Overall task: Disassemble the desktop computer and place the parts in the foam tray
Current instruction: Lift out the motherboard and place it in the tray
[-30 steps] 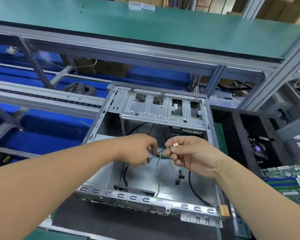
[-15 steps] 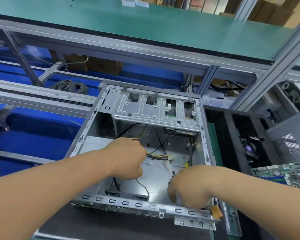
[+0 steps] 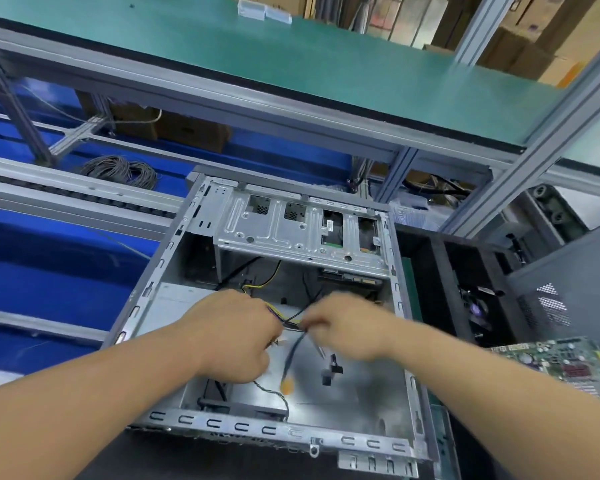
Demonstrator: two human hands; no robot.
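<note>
Multicoloured wires [image 3: 293, 323] are now pinched between both hands again above the case [image 3: 174, 251] floor: the right hand [image 3: 347, 327], half a second ago down at the near wall, has come back up to meet the left hand [image 3: 236, 337]. Judged: cable gathering continues; the foam tray [image 3: 426, 271] just right of the case awaits them.

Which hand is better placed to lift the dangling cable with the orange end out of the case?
Right, probably. The right hand already pinches the cable whose orange end hangs below it; the left hand grips the wire bundle.

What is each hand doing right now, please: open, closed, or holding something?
Left hand: closed on the cable bundle inside the computer case.
Right hand: blurred, fingers pinched on the same cable bundle.
</note>
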